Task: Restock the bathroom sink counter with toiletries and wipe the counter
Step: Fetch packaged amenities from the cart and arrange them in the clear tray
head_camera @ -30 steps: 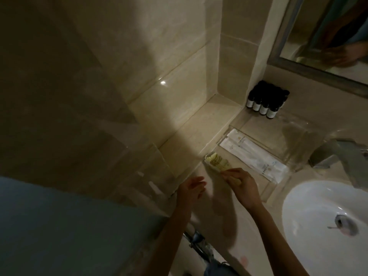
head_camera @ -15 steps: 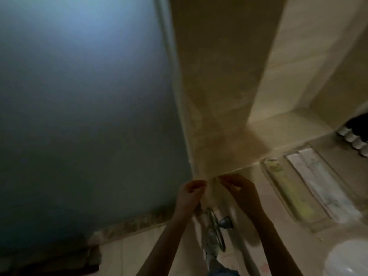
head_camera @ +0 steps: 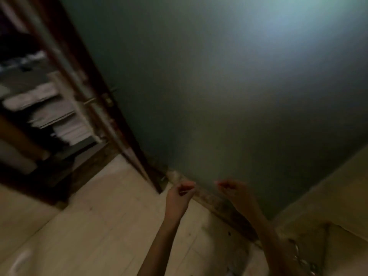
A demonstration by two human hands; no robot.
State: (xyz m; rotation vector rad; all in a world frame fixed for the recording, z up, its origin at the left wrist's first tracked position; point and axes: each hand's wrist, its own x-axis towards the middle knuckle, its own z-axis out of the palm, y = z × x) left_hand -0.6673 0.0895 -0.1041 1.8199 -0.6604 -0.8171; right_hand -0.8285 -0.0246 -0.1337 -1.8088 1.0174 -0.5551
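The frame is dim and blurred by motion. My left hand and my right hand are raised side by side in front of a frosted glass panel, fingers loosely curled. Nothing shows in either hand. The sink counter and the toiletries are out of view; only a beige counter corner shows at the lower right.
A dark wooden door frame runs diagonally at the left. Beyond it stand shelves with stacked white linens. Pale floor tiles fill the lower left. A metal chain-like fitting hangs below the counter.
The view has swung left, away from the counter toward the doorway. My right hand has left the yellow packet on the tray, and both hands have come up apart from each other.
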